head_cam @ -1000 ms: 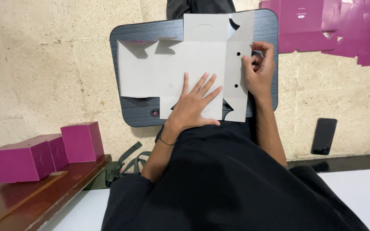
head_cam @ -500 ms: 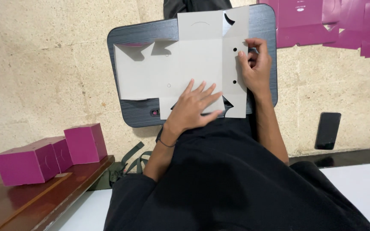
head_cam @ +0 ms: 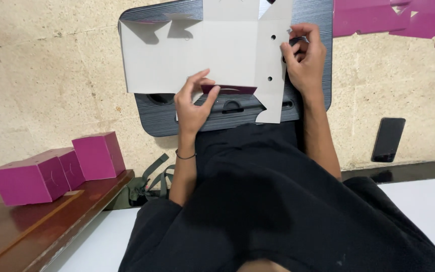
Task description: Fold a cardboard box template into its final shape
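Left hand [head_cam: 192, 103] pinches the near flap [head_cam: 227, 90] of the blank [head_cam: 212, 53], folded up just beyond its fingertips. Right hand [head_cam: 305, 58] grips the side panel [head_cam: 273, 60]. Advise creasing squarely along the score, blank held flat on the tray [head_cam: 237, 113].

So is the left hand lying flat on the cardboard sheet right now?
No, the left hand is pinching the near flap of the cardboard sheet and folding it up, magenta side showing.

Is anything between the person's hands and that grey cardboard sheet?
Nothing visible. The left hand already pinches the near flap of the cardboard sheet, and the right hand grips its right edge.
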